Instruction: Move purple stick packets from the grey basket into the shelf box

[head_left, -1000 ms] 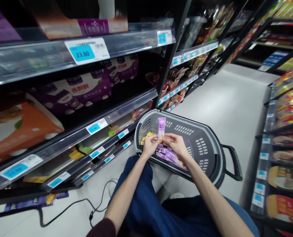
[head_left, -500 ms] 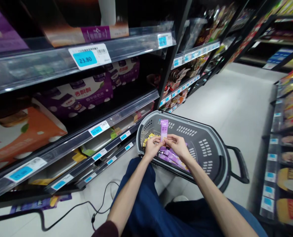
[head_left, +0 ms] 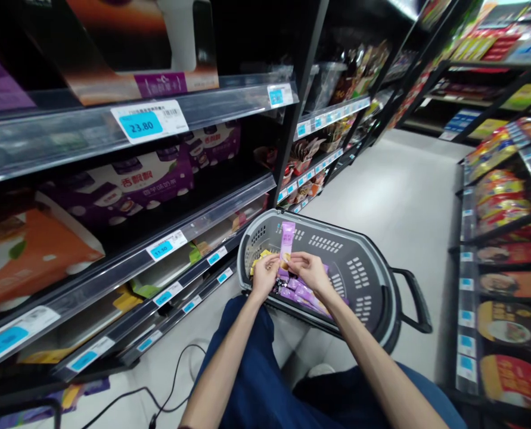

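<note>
A slim purple sachet point(head_left: 287, 238) stands upright between my two hands, above the shopping basket point(head_left: 337, 238). My left hand point(head_left: 266, 275) has its fingers closed at the sachet's lower left edge. On the other side, my right hand point(head_left: 310, 271) pinches the lower right edge. Below them in the grey basket lie several more purple sachets point(head_left: 303, 295). Yellow packets point(head_left: 261, 260) sit at the basket's left end, partly covered by my left hand.
Shelves with price labels point(head_left: 149, 121) line the left, holding purple drink cartons point(head_left: 144, 179) and an orange box point(head_left: 33, 256). Right of the aisle floor point(head_left: 381, 185) stand shelves of packaged food point(head_left: 511, 322). A black cable point(head_left: 131, 393) lies on the floor at lower left.
The view has shifted, so the basket and hands appear slightly further left. More of the sachet's lower part shows between my hands, and my right-hand fingers sit a little further from my left.
</note>
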